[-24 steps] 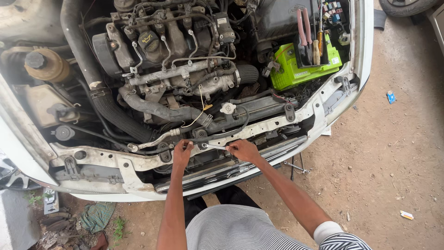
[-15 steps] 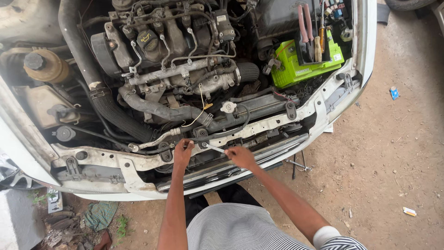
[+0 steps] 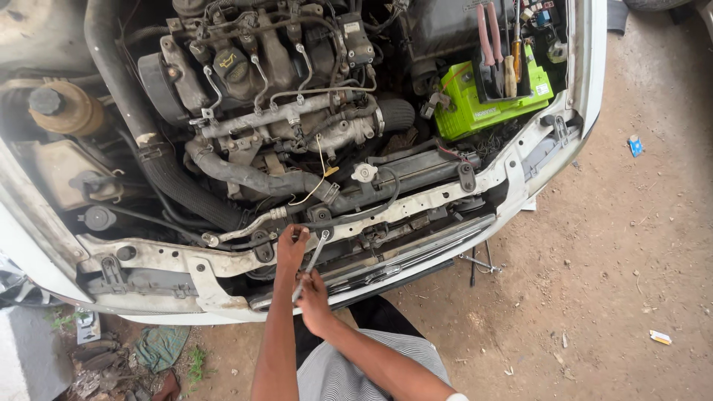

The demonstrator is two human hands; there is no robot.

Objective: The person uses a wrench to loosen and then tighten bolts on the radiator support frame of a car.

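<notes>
White car front point(image 3: 416, 204) sitting open, engine point(image 3: 275, 111) exposed, green battery point(image 3: 483, 104) at the side. Left hand point(image 3: 291, 249) pressing on the front crossmember, fingers seemingly curled by the wrench point(image 3: 312, 261) head. Right hand point(image 3: 313, 297) gripping the wrench's lower end, fingers clamped around it.

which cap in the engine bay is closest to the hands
The small white round cap on the radiator, just above the left hand; the black oil cap sits farther back.

I see bare brown dirt ground point(image 3: 616, 245) in flat daylight, scattered with small litter, with rags and weeds point(image 3: 160, 349) at lower left.
</notes>
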